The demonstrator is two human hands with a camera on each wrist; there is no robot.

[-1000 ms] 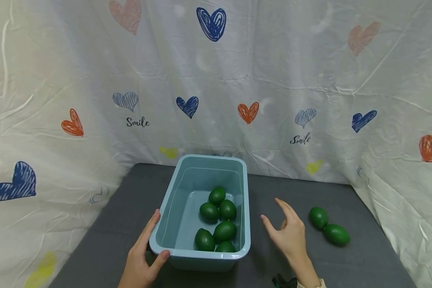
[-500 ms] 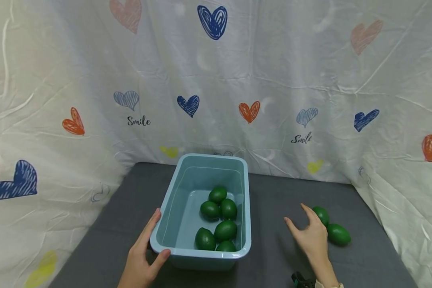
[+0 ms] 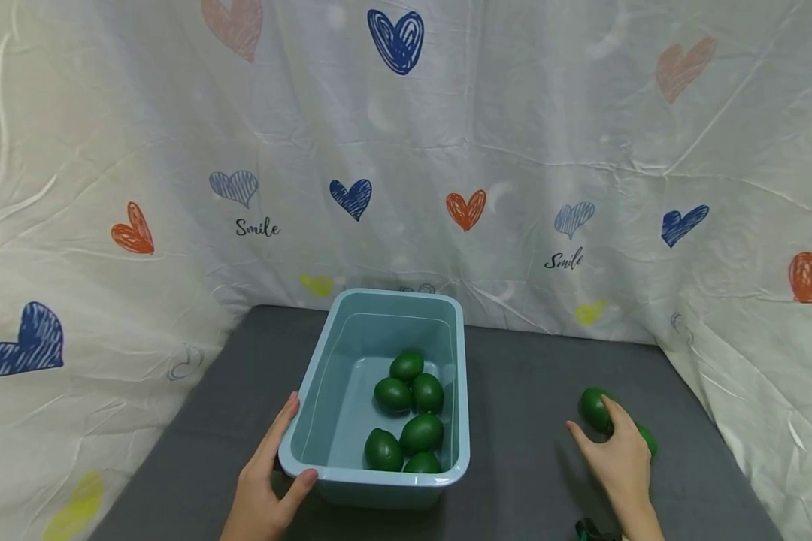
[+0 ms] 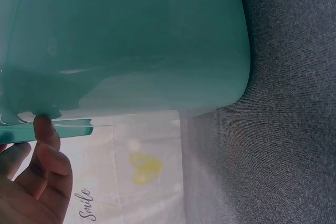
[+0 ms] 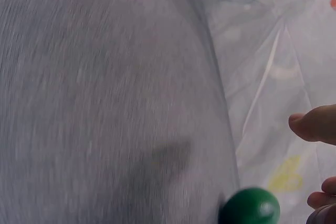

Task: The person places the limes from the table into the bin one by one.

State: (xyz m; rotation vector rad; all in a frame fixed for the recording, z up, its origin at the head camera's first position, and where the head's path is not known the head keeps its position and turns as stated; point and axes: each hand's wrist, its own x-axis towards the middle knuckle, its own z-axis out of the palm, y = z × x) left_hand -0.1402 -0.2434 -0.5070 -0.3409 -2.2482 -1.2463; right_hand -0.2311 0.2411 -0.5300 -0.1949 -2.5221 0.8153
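A light blue plastic tub (image 3: 379,338) stands on the grey table and holds several green oval fruits (image 3: 422,432). My left hand (image 3: 279,457) grips its near left corner, thumb hooked over the rim and fingers along the outer wall; the left wrist view shows that thumb (image 4: 46,129) on the tub (image 4: 131,40). To the right, two more green fruits lie on the table. My right hand (image 3: 614,445) hovers over them with fingers spread, one finger lying across the far fruit (image 3: 592,406), while the near fruit (image 3: 648,440) is mostly hidden. In the right wrist view a fruit (image 5: 252,208) sits just below the spread thumb (image 5: 315,124).
A white cloth printed with hearts (image 3: 467,210) hangs close behind and along both sides of the grey table (image 3: 521,376). Bare table lies between tub and right hand. A dark wrist strap (image 3: 590,530) shows at the bottom edge.
My right hand has moved right, from beside the tub to over the two loose fruits. The left hand and tub have stayed put.
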